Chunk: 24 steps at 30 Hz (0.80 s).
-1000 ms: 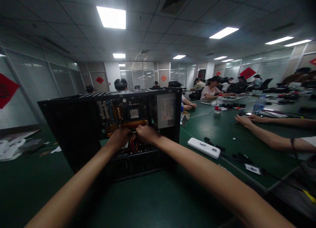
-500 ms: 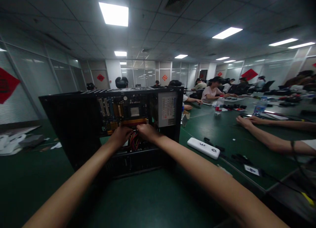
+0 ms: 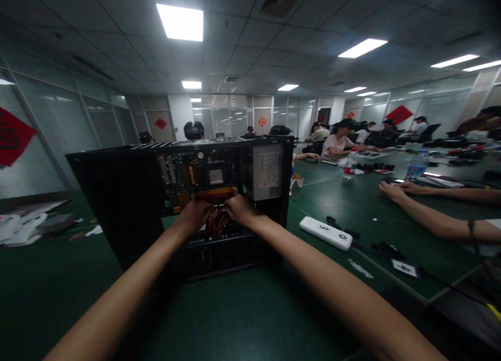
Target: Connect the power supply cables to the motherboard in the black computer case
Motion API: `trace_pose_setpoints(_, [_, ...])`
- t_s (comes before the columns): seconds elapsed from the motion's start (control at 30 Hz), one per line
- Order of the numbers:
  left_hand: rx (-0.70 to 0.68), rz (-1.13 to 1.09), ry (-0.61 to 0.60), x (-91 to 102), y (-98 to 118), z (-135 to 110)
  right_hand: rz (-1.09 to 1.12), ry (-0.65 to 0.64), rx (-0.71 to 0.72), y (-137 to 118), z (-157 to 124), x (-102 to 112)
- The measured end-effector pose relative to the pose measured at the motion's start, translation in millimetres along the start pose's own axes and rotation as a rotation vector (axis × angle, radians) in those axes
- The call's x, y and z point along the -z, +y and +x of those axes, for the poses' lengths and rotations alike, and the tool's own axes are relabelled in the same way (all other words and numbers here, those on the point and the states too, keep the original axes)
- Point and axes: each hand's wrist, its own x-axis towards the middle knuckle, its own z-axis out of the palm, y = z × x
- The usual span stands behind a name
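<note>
An open black computer case (image 3: 113, 204) stands on the table in front of me, its inside facing me. In it are a motherboard (image 3: 183, 165) and a silver power supply (image 3: 268, 173) at the right. Both my hands reach into the lower middle, just below the orange and red memory slots (image 3: 216, 193). My left hand (image 3: 192, 216) is closed, fingertips at the left edge of a bundle of coloured cables (image 3: 219, 223); what it pinches is hidden. With bent fingers, my right hand (image 3: 240, 209) grips the upper right of these cables.
To the right of the case lie a white power bank (image 3: 325, 233), black cables (image 3: 385, 249) and a number tag (image 3: 404, 267). A bottle (image 3: 350, 163) stands farther back. A co-worker's hands (image 3: 395, 190) rest at the right. White bags (image 3: 23, 228) and a grey block (image 3: 57, 224) lie left.
My right hand has moved slightly right, away from my left hand, and more of the cable bundle shows between them. The whole view has shifted a little.
</note>
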Motion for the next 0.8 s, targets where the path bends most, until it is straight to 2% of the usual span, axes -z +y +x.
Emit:
trace_pose_setpoints(0.53, [0.006,0.018,-0.003,-3.8,0.3,2.7,-0.015,0.005,-0.036,-3.4,2.1,-0.8])
trace_pose_setpoints(0.8, [0.005,-0.048,0.021,-0.2,1.2,0.5,0.003,0.010,-0.041,-3.8,-2.2,2.2])
